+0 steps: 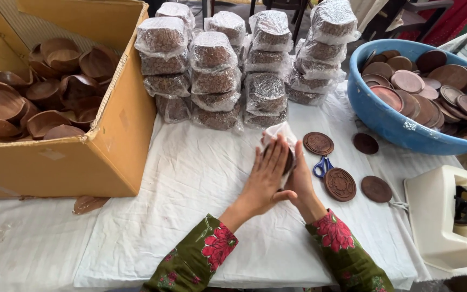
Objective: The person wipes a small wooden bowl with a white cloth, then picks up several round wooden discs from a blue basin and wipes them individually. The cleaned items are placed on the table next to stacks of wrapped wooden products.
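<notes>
Both hands were pressed round one small bundle over the middle of the white cloth. The left hand lay flat against the near side, fingers stretched and closed onto it; the right hand cupped it from behind, fingers mostly hidden, so how tight they curled I couldn't tell. The bundle was dark round wooden discs w/ clear plastic wrap bunched white at the top, held just above the cloth, approx. midway between the cardboard box and the blue basin.

Done so far, judging by what lay about: four stacks of wrapped packs stood at the back of the table, several high each, so a good share looked finished. The one in hand seemed part-way, wrap not yet smoothed at the top.

Left to do, I'd say plenty. The basin was heaped w/ loose brown discs, and five more loose carved discs lay on the cloth just right of the hands, beside blue-handled scissors. The box at left held wooden bowls, unwrapped. A cream tape dispenser sat at the far right edge, untouched.
</notes>
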